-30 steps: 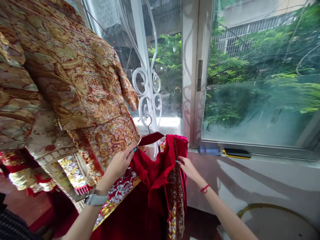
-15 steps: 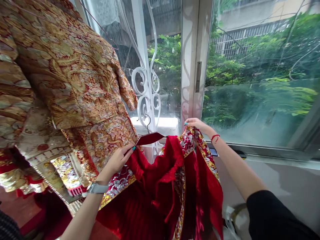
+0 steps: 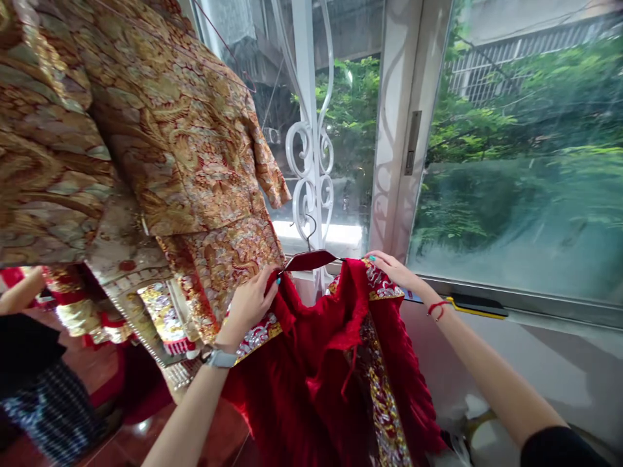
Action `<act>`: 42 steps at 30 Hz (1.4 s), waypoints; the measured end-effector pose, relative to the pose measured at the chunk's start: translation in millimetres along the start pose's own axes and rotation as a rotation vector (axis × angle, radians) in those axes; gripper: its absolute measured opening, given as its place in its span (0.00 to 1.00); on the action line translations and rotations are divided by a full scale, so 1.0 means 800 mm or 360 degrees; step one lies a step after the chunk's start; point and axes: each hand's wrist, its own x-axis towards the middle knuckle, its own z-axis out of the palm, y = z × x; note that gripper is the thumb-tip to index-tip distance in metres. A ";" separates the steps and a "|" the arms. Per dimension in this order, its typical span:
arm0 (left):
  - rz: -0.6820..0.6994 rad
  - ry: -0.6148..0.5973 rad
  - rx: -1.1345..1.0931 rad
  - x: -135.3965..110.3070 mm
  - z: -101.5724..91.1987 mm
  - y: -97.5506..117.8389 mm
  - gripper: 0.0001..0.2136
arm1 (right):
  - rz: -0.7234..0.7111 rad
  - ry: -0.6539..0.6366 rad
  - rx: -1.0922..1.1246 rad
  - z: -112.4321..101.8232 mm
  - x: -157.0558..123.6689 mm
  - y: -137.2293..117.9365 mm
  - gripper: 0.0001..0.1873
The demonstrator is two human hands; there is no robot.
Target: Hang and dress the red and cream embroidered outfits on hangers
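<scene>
A red garment [image 3: 311,389] with gold and silver embroidered shoulders and front edge hangs in front of me on a dark red hanger [image 3: 312,259] with a metal hook. My left hand [image 3: 250,301] is closed on its left shoulder, close to the hanger's end. At the other shoulder, my right hand [image 3: 392,269] pinches the cloth, fingertips on the embroidered part. The garment's open neck, with ruffled edges and thin ties, faces me. Its lower part runs out of view.
Gold embroidered jackets [image 3: 195,149] hang at the left. A white scrolled metal post [image 3: 306,130] stands behind the hanger, before the windows [image 3: 511,194]. A black and yellow tool [image 3: 479,306] lies on the sill. Another person's arm [image 3: 22,292] shows at far left.
The view has swung left, so the scene sits further right. My right hand has come lower against the shoulder, and that side of the garment now hangs down over the hanger.
</scene>
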 end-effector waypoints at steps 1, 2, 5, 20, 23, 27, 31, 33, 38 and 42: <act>0.0002 0.0098 0.0026 -0.002 0.001 0.004 0.21 | -0.0047 -0.0027 -0.0070 0.003 -0.002 -0.003 0.20; 0.0018 0.0210 0.0045 -0.004 0.001 0.007 0.21 | -0.0087 -0.0046 -0.0147 0.007 -0.005 -0.006 0.21; 0.0036 0.0564 0.0002 -0.032 0.010 0.019 0.19 | -0.0143 -0.0007 -0.0281 0.019 -0.016 -0.010 0.24; -0.1289 0.0269 -0.0831 -0.260 0.278 0.084 0.14 | 0.0320 -0.0124 0.0410 0.217 -0.193 -0.050 0.08; -0.1264 0.0233 -0.0910 -0.276 0.281 0.085 0.17 | 0.0562 -0.0244 0.0463 0.283 -0.210 -0.030 0.09; -0.1209 0.0193 -0.1085 -0.322 0.279 0.099 0.20 | 0.0507 -0.0126 0.0282 0.336 -0.230 -0.006 0.07; -0.1151 0.0156 -0.1202 -0.336 0.255 0.115 0.18 | 0.0431 -0.0038 0.0181 0.341 -0.243 0.006 0.15; -0.1118 0.0131 -0.1249 -0.331 0.238 0.122 0.16 | 0.0422 -0.0105 0.0300 0.332 -0.246 0.008 0.09; -0.0991 0.0035 -0.1242 -0.328 0.211 0.129 0.14 | 0.0403 -0.0332 0.0275 0.307 -0.251 -0.006 0.06; -0.0954 -0.0117 -0.1179 -0.334 0.204 0.130 0.16 | 0.0375 -0.0441 0.0001 0.293 -0.255 -0.028 0.02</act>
